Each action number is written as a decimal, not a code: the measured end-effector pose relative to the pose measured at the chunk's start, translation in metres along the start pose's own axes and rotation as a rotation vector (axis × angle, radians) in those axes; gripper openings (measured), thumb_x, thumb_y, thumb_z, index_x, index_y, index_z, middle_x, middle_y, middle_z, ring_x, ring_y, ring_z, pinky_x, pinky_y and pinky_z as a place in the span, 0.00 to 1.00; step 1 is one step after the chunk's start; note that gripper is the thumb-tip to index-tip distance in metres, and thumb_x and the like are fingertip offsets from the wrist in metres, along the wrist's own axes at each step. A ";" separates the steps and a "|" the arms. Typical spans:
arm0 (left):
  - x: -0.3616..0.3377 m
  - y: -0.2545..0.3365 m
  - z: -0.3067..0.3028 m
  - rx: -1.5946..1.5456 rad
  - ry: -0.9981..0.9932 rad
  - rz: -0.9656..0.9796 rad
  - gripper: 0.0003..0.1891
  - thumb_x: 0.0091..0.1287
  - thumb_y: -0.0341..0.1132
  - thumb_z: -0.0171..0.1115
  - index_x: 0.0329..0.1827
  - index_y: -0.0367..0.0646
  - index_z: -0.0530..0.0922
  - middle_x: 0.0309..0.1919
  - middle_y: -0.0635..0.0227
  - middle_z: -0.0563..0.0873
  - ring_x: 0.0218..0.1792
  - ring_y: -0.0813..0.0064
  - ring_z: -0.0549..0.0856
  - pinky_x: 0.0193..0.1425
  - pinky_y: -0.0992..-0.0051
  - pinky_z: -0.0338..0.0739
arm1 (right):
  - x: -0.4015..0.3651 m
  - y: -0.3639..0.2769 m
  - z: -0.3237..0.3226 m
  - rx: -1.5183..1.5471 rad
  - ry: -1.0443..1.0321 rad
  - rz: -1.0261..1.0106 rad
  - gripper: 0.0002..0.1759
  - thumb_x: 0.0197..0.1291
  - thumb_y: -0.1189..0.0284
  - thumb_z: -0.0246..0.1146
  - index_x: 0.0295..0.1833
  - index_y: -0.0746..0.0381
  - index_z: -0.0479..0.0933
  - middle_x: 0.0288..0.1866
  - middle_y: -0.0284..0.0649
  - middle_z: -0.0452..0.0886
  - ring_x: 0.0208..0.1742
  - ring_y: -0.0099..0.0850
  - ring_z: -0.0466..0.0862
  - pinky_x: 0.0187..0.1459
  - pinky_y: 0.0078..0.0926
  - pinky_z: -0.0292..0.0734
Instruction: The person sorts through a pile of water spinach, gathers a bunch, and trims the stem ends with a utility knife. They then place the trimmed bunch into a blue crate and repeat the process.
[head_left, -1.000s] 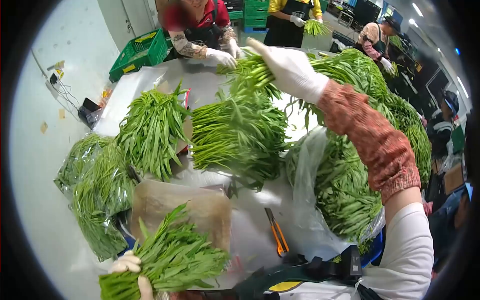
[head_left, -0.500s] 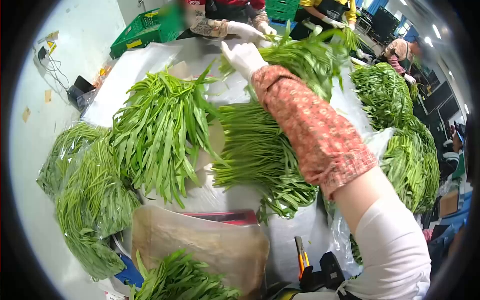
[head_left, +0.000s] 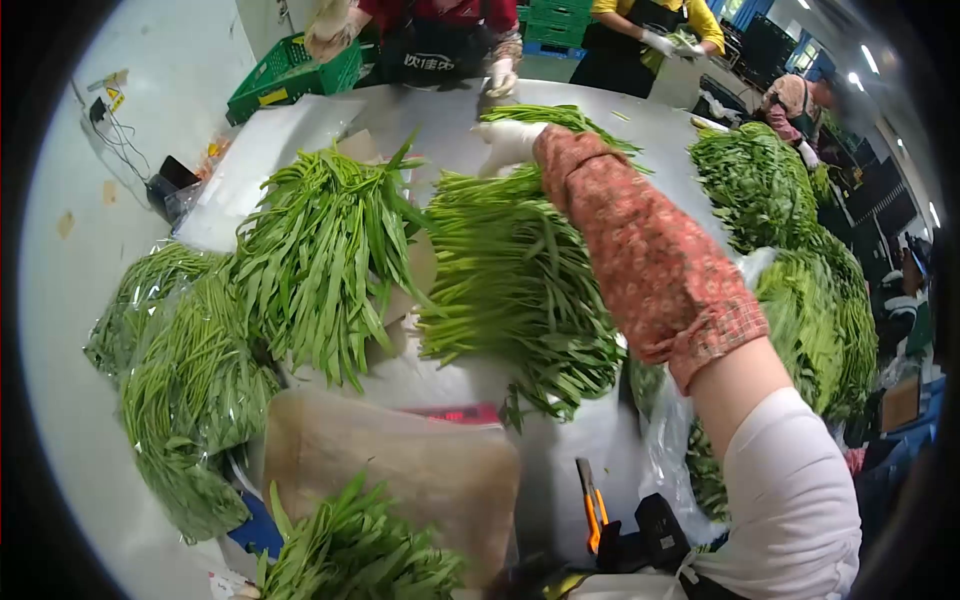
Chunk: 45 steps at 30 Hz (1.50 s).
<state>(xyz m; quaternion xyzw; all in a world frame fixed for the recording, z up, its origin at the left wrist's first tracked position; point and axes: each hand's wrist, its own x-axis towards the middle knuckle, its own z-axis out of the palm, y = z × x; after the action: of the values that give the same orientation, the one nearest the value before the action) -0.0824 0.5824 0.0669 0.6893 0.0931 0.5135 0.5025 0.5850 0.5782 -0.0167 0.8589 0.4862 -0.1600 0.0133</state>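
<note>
Loose greens (head_left: 510, 280) are left unbagged at the middle of the table (head_left: 555, 455); at its left, bagged greens (head_left: 190, 375) seem finished. The right hand (head_left: 508, 145) is near the loose greens, its grip cannot be told; the left hand is unseen.

Tabletop (head_left: 560, 445) showing smooth, glossy metal; crate (head_left: 295, 72) looking plastic; patterned sleeve (head_left: 640, 250) appearing matt cloth.
</note>
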 end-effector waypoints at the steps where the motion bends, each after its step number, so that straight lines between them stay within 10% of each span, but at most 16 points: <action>1: -0.005 0.006 -0.002 -0.014 -0.010 0.009 0.23 0.59 0.36 0.64 0.55 0.35 0.69 0.37 0.60 0.75 0.37 0.60 0.74 0.53 0.53 0.70 | -0.014 0.009 -0.009 0.046 0.169 -0.068 0.56 0.41 0.49 0.78 0.73 0.68 0.66 0.62 0.55 0.80 0.62 0.45 0.81 0.62 0.34 0.76; 5: 0.001 0.018 0.022 -0.032 0.297 0.545 0.23 0.61 0.38 0.64 0.54 0.37 0.68 0.40 0.58 0.76 0.37 0.60 0.74 0.55 0.50 0.70 | -0.142 -0.029 -0.078 0.128 0.288 -0.204 0.41 0.55 0.51 0.72 0.67 0.67 0.73 0.57 0.52 0.83 0.56 0.40 0.84 0.59 0.32 0.77; 7: 0.013 0.014 0.035 -0.300 0.125 0.660 0.23 0.59 0.36 0.63 0.54 0.39 0.66 0.40 0.61 0.74 0.39 0.64 0.73 0.60 0.53 0.67 | -0.218 -0.057 -0.100 0.232 0.376 -0.365 0.42 0.55 0.46 0.70 0.65 0.68 0.76 0.59 0.52 0.83 0.57 0.40 0.84 0.58 0.33 0.78; 8: 0.028 0.018 0.028 -0.577 -0.181 0.525 0.23 0.56 0.34 0.61 0.54 0.40 0.66 0.38 0.64 0.72 0.40 0.67 0.71 0.64 0.56 0.64 | -0.250 -0.074 -0.102 0.347 0.399 -0.428 0.44 0.56 0.44 0.70 0.66 0.68 0.75 0.60 0.50 0.82 0.58 0.38 0.83 0.60 0.33 0.77; 10: -0.005 0.041 0.071 -0.735 0.158 0.080 0.24 0.50 0.35 0.59 0.52 0.44 0.64 0.34 0.72 0.66 0.41 0.72 0.68 0.68 0.61 0.61 | -0.311 -0.111 -0.107 0.543 0.361 -0.538 0.45 0.57 0.41 0.69 0.66 0.67 0.76 0.61 0.48 0.82 0.62 0.35 0.81 0.64 0.32 0.75; 11: 0.015 0.039 0.072 -0.711 -0.239 0.118 0.25 0.51 0.34 0.57 0.54 0.42 0.64 0.36 0.70 0.67 0.44 0.70 0.69 0.72 0.58 0.58 | -0.355 -0.132 -0.116 0.540 0.270 -0.584 0.43 0.62 0.45 0.65 0.70 0.69 0.70 0.64 0.49 0.79 0.64 0.35 0.79 0.64 0.31 0.74; 16: -0.016 0.057 0.182 -0.753 -0.231 -0.150 0.26 0.57 0.29 0.58 0.61 0.35 0.68 0.46 0.58 0.76 0.55 0.58 0.75 0.76 0.50 0.58 | -0.476 -0.168 -0.078 0.656 0.395 -0.627 0.44 0.61 0.41 0.66 0.65 0.71 0.75 0.60 0.51 0.81 0.63 0.34 0.80 0.65 0.29 0.73; 18: -0.038 0.058 0.217 -0.899 -0.285 -0.244 0.26 0.57 0.27 0.57 0.61 0.35 0.69 0.47 0.57 0.78 0.56 0.59 0.76 0.75 0.54 0.61 | -0.513 -0.165 -0.050 0.721 0.317 -0.536 0.39 0.65 0.50 0.66 0.72 0.66 0.68 0.67 0.47 0.78 0.68 0.35 0.76 0.70 0.29 0.69; 27: -0.133 0.081 0.299 -1.167 -0.552 -0.709 0.19 0.63 0.25 0.59 0.58 0.37 0.70 0.42 0.63 0.82 0.50 0.65 0.81 0.68 0.60 0.71 | -0.667 -0.150 0.166 1.230 0.433 -0.174 0.63 0.56 0.33 0.63 0.80 0.70 0.49 0.78 0.55 0.61 0.78 0.39 0.61 0.77 0.35 0.54; 36: -0.229 0.112 0.355 -1.151 -0.749 -1.225 0.14 0.61 0.22 0.62 0.50 0.35 0.76 0.37 0.64 0.84 0.41 0.66 0.85 0.54 0.69 0.81 | -0.754 -0.237 0.250 1.409 0.908 0.283 0.81 0.43 0.56 0.82 0.81 0.62 0.20 0.82 0.57 0.48 0.82 0.41 0.49 0.80 0.35 0.45; 41: -0.260 0.137 0.377 -1.324 -0.868 -1.514 0.13 0.59 0.23 0.61 0.48 0.36 0.75 0.37 0.62 0.82 0.43 0.65 0.82 0.64 0.62 0.76 | -0.778 -0.232 0.280 1.230 0.999 0.422 0.67 0.46 0.62 0.80 0.81 0.62 0.41 0.78 0.47 0.59 0.79 0.37 0.57 0.79 0.34 0.47; 45: -0.277 0.147 0.387 -1.369 -0.888 -1.642 0.13 0.60 0.26 0.62 0.48 0.35 0.78 0.39 0.61 0.84 0.44 0.64 0.83 0.64 0.61 0.76 | -0.787 -0.240 0.284 1.888 1.215 0.377 0.46 0.50 0.72 0.77 0.73 0.64 0.63 0.71 0.37 0.71 0.71 0.29 0.69 0.75 0.32 0.60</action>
<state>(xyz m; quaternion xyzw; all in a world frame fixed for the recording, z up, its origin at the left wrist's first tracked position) 0.0449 0.1027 0.0249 0.1244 0.0306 -0.3119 0.9414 -0.0658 0.0003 -0.0282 0.5208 -0.0391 -0.0150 -0.8526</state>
